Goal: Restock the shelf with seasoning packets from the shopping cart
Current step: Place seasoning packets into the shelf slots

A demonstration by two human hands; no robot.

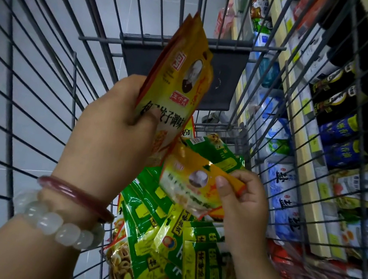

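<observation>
Gripping yellow packets (175, 87) above cart (47, 76)

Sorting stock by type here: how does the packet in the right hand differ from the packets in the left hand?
The left hand grips several yellow packets stacked and standing upright; the right hand pinches a single yellow packet lying nearly flat, low over the green packets in the cart. The left stack's print is sharp; the single one's is blurred. Both share the yellow-orange design.

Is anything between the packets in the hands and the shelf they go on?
Yes. The cart's wire side wall stands between the shelf on the right and both the left hand's packets and the right hand's packet. They must be lifted over its rim.
</observation>
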